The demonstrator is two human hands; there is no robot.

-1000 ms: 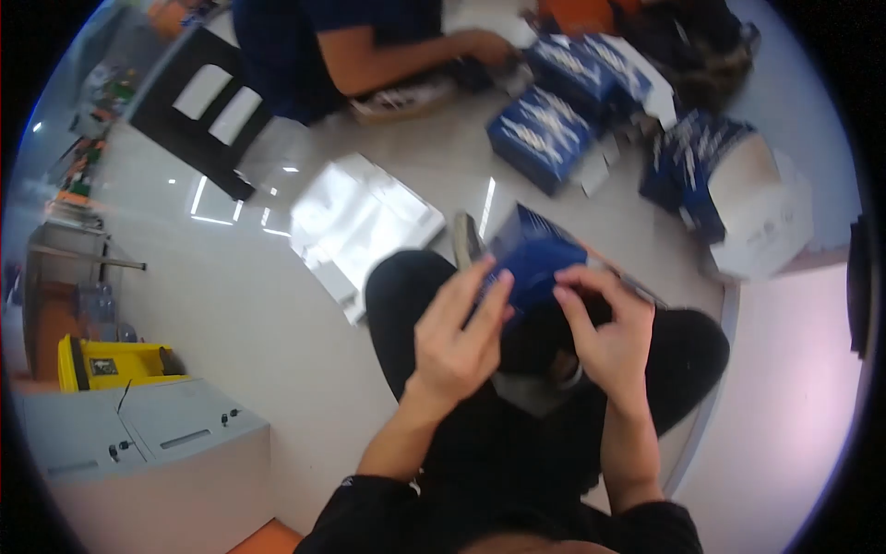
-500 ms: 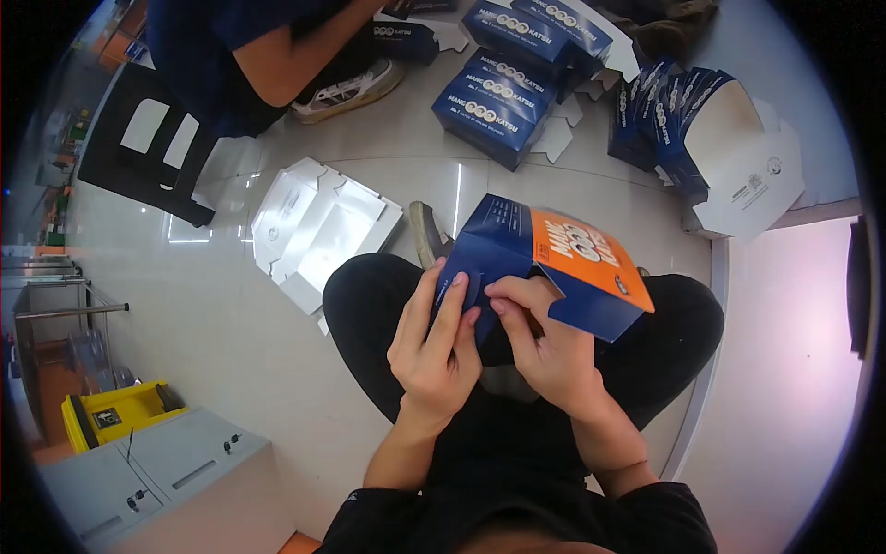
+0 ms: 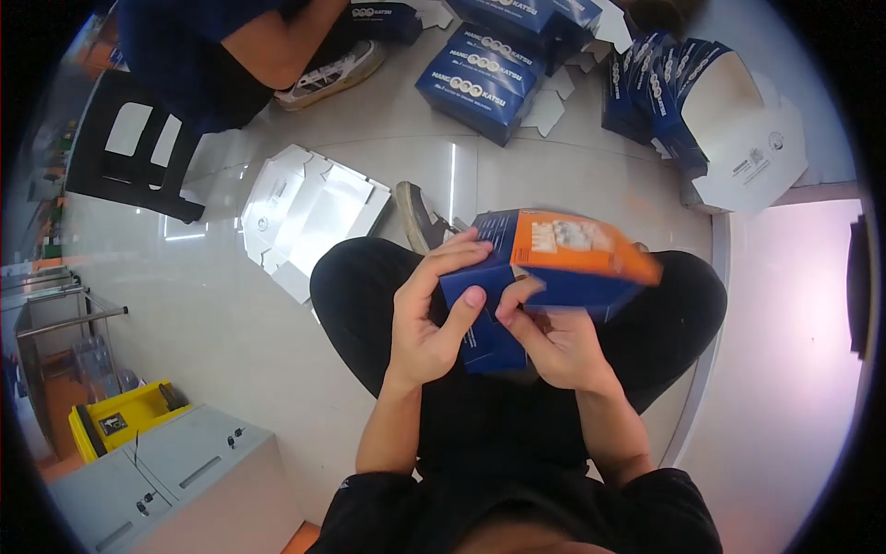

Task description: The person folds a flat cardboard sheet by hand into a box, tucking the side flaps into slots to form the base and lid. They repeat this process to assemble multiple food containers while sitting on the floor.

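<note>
A blue and orange cardboard box (image 3: 577,288) is held tilted above my crossed legs, its orange printed face blurred by motion. My left hand (image 3: 432,319) grips its left end, fingers over the upper edge and thumb on the blue side. At the near side, my right hand (image 3: 554,340) pinches the cardboard by the front edge, some of its fingers hidden under the box. A blue flap (image 3: 494,346) hangs down between the two hands.
Flat white cardboard sheets (image 3: 309,217) lie on the floor at left. Folded blue boxes (image 3: 480,83) are stacked ahead, with more boxes (image 3: 660,102) and white blanks at right. A co-worker (image 3: 203,55) sits at upper left near a black stool (image 3: 138,148). A grey cabinet (image 3: 185,480) stands lower left.
The box has tilted and shifted slightly down. My left hand has moved from the side flap up to the box's left end, and the flap now hangs lower.
</note>
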